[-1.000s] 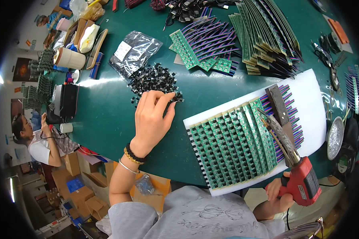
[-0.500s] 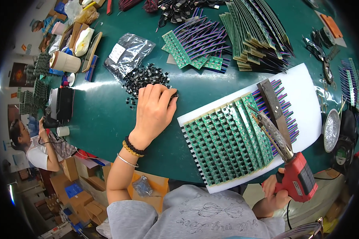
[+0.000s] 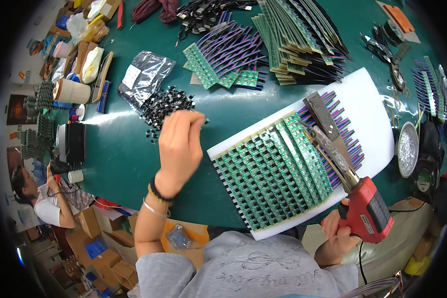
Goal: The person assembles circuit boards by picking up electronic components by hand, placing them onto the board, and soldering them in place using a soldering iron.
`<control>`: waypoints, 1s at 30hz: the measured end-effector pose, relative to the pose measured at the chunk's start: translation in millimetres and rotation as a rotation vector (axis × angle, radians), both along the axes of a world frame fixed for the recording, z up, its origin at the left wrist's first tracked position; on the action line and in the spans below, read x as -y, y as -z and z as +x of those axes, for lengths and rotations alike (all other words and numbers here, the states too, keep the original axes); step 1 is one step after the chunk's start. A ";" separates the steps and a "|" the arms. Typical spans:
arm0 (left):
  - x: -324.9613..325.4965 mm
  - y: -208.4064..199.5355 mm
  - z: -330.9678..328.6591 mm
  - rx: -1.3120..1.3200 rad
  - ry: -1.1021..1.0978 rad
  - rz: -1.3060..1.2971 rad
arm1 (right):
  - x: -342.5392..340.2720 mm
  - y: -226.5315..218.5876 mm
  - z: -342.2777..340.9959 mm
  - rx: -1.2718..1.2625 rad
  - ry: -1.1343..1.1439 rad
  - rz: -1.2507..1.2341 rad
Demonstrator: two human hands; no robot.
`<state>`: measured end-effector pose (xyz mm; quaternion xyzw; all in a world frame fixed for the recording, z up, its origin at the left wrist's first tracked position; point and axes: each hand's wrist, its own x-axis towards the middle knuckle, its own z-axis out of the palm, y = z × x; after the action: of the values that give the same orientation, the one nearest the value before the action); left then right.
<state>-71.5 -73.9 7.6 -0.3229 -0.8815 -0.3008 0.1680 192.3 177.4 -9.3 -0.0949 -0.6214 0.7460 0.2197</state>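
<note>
Left of the frame's centre we see the left hand (image 3: 180, 144), its fingers bent and drawn together; the back of it hides the thumb's pad, so we cannot tell whether it pinches a part. Just above it lies a heap of black parts (image 3: 166, 102), its lower edge partly covered by the knuckles; the bag (image 3: 146, 77) beside the heap shows glare that masks its contents. At lower right the right hand (image 3: 338, 231) is wrapped around the red gun (image 3: 367, 211), whose handle covers some of the fingers. The gun's narrow tip reaches over the boards (image 3: 273, 174), right of centre on white foam (image 3: 367, 99); we cannot make out whether it touches them. A dark bar (image 3: 328, 116) covers part of their wires (image 3: 350, 136). At the top edge, the stacked strips (image 3: 303, 39) are cut off.
</note>
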 end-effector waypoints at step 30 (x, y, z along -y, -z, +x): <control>-85.2 -42.2 104.8 0.064 0.867 0.061 | -6.5 -11.0 -4.2 0.242 -0.344 0.254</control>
<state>33.2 11.3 49.9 -0.6486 -0.6598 -0.3795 0.0084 188.0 184.0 1.8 -0.0481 -0.7391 0.6714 0.0237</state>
